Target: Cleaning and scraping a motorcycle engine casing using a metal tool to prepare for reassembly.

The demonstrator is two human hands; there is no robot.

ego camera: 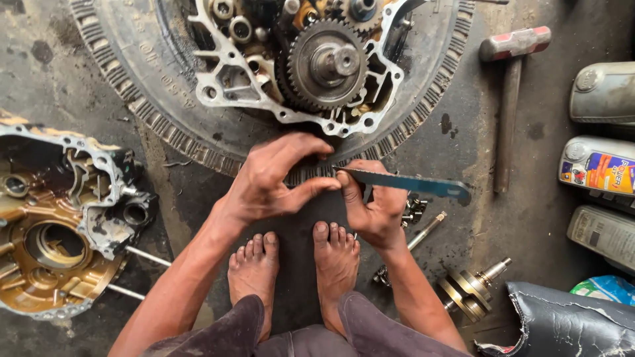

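Note:
My left hand (271,182) grips a dark toothed gear (311,173) at the near edge of a tyre (132,86), thumb and fingers pinching it. My right hand (374,211) holds a blue hacksaw blade (410,184) whose tip meets the gear by my left thumb. An engine crankcase half (231,79) with a large gear and shaft (327,63) rests on the tyre just beyond my hands. My bare feet (297,264) stand on the floor below them.
Another crankcase half (59,218) lies at the left. A hammer (509,99) lies at the right, with oil bottles (598,165) beyond it. A crankshaft (469,287), bolts (413,211) and a torn black seat cover (562,324) are at the lower right.

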